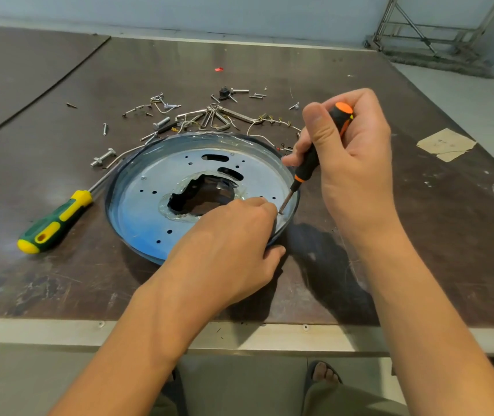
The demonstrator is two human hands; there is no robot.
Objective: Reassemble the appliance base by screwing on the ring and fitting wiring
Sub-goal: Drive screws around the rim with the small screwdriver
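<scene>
Base plate (149,211) lies flat on the tabletop (419,235), near rim gripped by the left hand (233,244); the right hand (356,151) wraps a black-orange screwdriver (308,163), tip set by the right rim. Screw-driving seems in hand; next, turn squarely, pressing down

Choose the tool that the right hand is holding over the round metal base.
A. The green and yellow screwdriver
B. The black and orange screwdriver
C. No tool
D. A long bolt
B: the right hand grips the black and orange screwdriver, tip down on the round metal base; the green and yellow screwdriver lies apart.
</scene>
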